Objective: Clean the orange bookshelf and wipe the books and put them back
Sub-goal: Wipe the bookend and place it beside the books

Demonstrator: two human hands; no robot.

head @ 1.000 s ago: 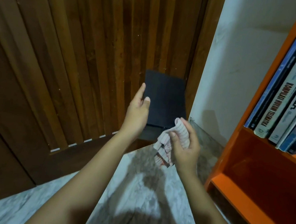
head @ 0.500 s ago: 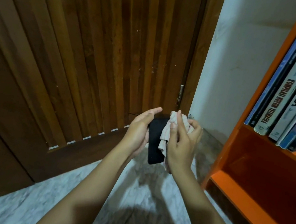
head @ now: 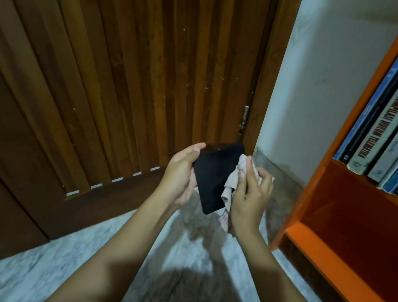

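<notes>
A black book (head: 215, 175) is held in front of me, above the floor, its dark cover facing me. My left hand (head: 181, 171) grips its left edge. My right hand (head: 250, 195) is closed on a pale striped cloth (head: 230, 185) and presses it against the book's right side. The orange bookshelf (head: 324, 208) stands at the right. Several books (head: 394, 120) lean on its upper shelf, spines outward. The shelf compartment below them holds nothing that I can see.
A slatted dark wooden door (head: 126, 78) fills the left and centre, with a hinge near its right frame. A white wall (head: 329, 79) lies between the door and the shelf. The floor (head: 50, 270) is grey marbled tile.
The black book stood against the door a second ago. My left hand took it and lifted it toward me, and my right hand brought the cloth onto its cover.
</notes>
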